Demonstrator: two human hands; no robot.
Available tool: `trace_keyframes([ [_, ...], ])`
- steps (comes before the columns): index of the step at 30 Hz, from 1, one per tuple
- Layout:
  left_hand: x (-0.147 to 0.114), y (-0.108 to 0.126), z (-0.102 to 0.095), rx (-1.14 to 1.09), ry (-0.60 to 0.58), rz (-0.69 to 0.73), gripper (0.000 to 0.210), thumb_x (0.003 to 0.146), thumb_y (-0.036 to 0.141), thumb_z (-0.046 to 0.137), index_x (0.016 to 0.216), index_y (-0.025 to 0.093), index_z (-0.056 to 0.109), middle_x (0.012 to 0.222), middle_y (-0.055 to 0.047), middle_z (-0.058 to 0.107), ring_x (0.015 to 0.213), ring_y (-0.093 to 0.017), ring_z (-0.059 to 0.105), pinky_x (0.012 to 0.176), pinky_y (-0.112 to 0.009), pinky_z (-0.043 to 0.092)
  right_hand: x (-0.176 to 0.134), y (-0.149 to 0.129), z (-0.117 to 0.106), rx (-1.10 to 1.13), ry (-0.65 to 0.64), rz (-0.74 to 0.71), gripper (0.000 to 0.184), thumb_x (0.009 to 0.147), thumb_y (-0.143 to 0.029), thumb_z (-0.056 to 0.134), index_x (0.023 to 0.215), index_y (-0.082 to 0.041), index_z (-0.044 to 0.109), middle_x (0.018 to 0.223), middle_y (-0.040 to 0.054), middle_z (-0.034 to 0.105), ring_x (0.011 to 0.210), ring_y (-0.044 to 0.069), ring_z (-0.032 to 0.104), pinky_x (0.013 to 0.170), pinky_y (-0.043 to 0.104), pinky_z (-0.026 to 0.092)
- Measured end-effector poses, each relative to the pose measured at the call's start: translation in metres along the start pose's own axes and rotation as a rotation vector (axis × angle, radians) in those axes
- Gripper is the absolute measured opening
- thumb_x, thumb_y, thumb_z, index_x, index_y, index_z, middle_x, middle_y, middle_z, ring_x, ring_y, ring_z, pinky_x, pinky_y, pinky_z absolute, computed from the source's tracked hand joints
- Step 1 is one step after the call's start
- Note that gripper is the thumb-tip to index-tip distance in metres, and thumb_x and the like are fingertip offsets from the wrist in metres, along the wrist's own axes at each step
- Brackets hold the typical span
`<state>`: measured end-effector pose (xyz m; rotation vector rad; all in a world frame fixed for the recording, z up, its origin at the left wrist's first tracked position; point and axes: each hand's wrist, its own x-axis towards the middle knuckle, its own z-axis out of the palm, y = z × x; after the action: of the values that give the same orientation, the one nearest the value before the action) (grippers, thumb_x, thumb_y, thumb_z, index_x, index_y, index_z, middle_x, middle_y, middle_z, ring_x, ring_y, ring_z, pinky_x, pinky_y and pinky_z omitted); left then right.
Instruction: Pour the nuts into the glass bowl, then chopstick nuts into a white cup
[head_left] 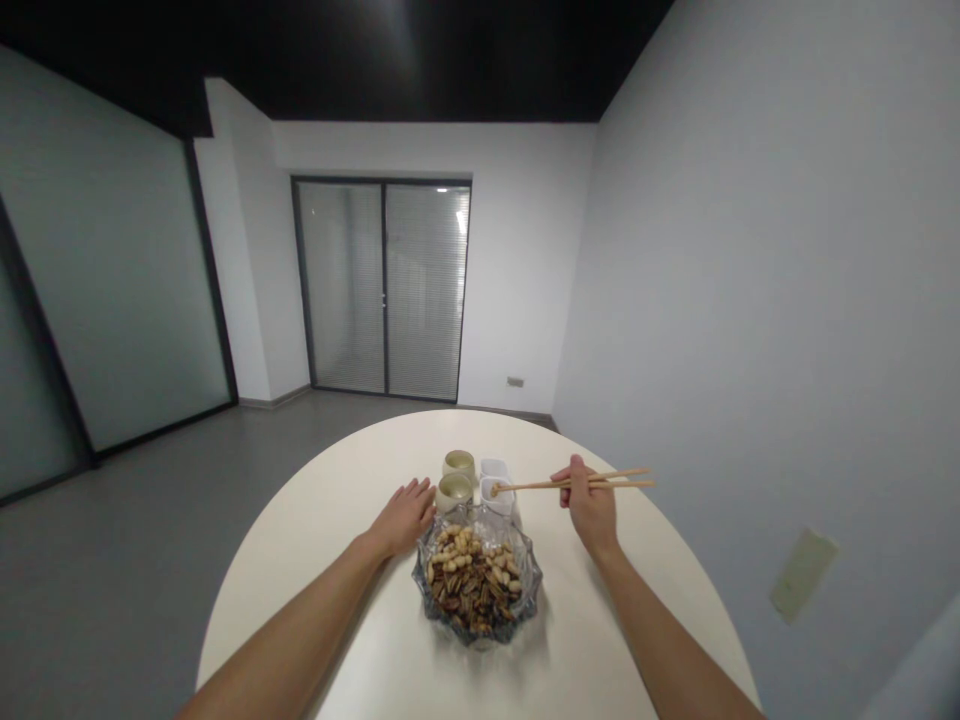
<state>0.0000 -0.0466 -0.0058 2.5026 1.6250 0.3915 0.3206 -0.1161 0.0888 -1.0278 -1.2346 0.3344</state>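
My right hand [590,505] grips a pair of wooden chopsticks [536,486], which point left. Their tips pinch a small tan piece that looks like a peanut [495,489], at the mouth of the nearer white cup [498,505]. A second white cup [493,466] stands just behind. My left hand [409,516] lies flat with its fingers stretched out, close to the nearer pale green cup [454,493]; another green cup [459,462] is behind that one. In front of the cups sits a clear glass bowl [531,585] holding peanuts in shells [459,545] and brown pecan-like nuts [474,592].
Everything stands on a round white table [360,450], its curved edge running around both arms. A grey-white wall [750,300] rises close on the right. Glass doors with blinds [382,290] are at the far end, beyond the grey floor [150,560].
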Motion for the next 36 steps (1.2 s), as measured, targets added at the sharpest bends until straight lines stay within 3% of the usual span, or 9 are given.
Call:
trace_keyframes([
  [10, -0.002, 0.005, -0.006, 0.016, -0.025, -0.006, 0.055, 0.11, 0.035, 0.039, 0.16, 0.015, 0.044, 0.17, -0.015, 0.035, 0.159, -0.035, 0.027, 0.128, -0.052, 0.025, 0.0, 0.005, 0.001, 0.008, -0.076, 0.026, 0.076, 0.086, -0.088, 0.054, 0.061, -0.018, 0.07, 0.043, 0.0009, 0.053, 0.039, 0.014, 0.05, 0.039, 0.025, 0.04],
  [17, 0.0, 0.001, -0.003, -0.023, -0.006, -0.006, 0.054, 0.108, 0.036, 0.04, 0.159, 0.02, 0.046, 0.17, -0.013, 0.036, 0.158, -0.035, 0.028, 0.128, -0.055, 0.025, 0.001, 0.001, -0.003, 0.019, -0.036, -0.019, 0.077, 0.089, -0.087, 0.051, 0.059, -0.018, 0.071, 0.042, 0.0012, 0.052, 0.039, 0.014, 0.049, 0.038, 0.025, 0.04],
  [26, 0.001, 0.0, 0.0, 0.009, -0.002, 0.007, 0.052, 0.109, 0.036, 0.04, 0.157, 0.019, 0.047, 0.17, -0.014, 0.036, 0.158, -0.034, 0.029, 0.128, -0.052, 0.025, -0.005, -0.008, -0.004, 0.021, -0.359, -0.014, 0.083, 0.087, -0.09, 0.048, 0.05, -0.019, 0.068, 0.034, -0.0004, 0.044, 0.033, 0.011, 0.039, 0.035, 0.022, 0.027],
  [36, 0.0, 0.0, -0.001, -0.006, 0.003, -0.001, 0.052, 0.109, 0.036, 0.04, 0.158, 0.02, 0.046, 0.17, -0.013, 0.036, 0.158, -0.034, 0.028, 0.128, -0.053, 0.025, -0.005, -0.007, -0.007, -0.041, -0.501, -0.088, 0.075, 0.095, -0.076, 0.052, 0.053, -0.018, 0.072, 0.039, 0.0015, 0.049, 0.038, 0.011, 0.038, 0.039, 0.024, 0.026],
])
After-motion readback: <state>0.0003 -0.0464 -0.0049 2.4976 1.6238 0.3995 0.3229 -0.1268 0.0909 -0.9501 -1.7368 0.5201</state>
